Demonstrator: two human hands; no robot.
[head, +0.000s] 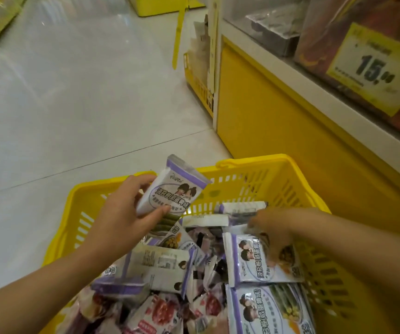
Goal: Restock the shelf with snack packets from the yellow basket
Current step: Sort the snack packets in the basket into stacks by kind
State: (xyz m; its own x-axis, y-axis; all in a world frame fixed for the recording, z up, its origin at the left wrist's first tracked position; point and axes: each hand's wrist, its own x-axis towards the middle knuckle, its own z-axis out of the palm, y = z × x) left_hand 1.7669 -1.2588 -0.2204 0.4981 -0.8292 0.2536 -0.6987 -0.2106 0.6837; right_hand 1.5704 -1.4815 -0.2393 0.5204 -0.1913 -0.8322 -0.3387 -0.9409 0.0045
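A yellow plastic basket [254,174] stands on the floor, filled with several purple-and-white snack packets [160,263] and some red-printed ones lower down. My left hand [119,213] holds one purple-and-white packet [172,191] lifted above the pile, thumb on its front. My right hand [276,227] reaches down into the basket, blurred, with its fingers on another purple-and-white packet [254,263]; whether it grips that packet is unclear. The shelf [314,75] runs along the right, with a yellow base.
On the shelf sit clear bins of goods and a yellow price tag [372,68] reading 15. A second yellow basket [199,80] stands by the shelf's end. Pale tiled floor [73,104] stretches left and ahead; more shelving shows at the far left.
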